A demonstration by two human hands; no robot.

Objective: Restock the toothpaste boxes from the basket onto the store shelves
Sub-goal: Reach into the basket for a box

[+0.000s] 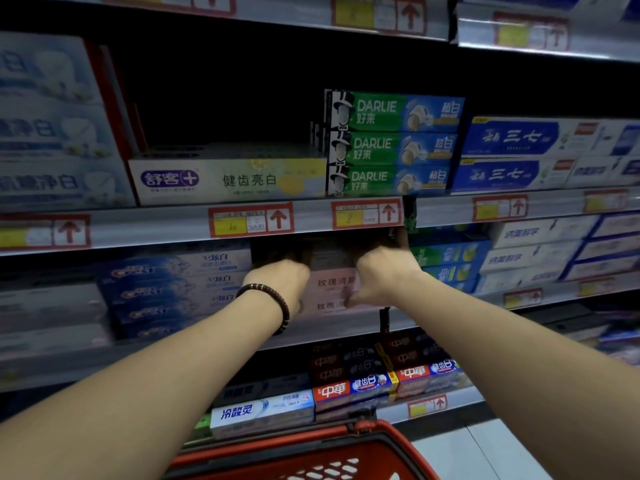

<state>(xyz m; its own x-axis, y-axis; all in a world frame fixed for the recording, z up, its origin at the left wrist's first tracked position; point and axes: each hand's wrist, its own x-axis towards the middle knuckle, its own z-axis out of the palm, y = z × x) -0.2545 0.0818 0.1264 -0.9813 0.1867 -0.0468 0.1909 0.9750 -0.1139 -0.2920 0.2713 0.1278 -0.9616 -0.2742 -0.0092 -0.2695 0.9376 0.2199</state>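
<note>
Both my arms reach into the middle shelf. My left hand [282, 280], with a dark bead bracelet on its wrist, and my right hand [381, 271] are closed on the two ends of a stack of pale pink toothpaste boxes [332, 289]. The fingers are hidden in the shadow under the shelf rail above. The red shopping basket [311, 452] sits at the bottom of the view, below my forearms; its contents do not show.
Blue Crest boxes [173, 292] stand left of the pink stack, green-blue boxes [446, 265] right of it. Above are Darlie boxes [391, 143] and one white box [228, 180] with a dark gap over it. Red boxes [353, 389] fill the lower shelf.
</note>
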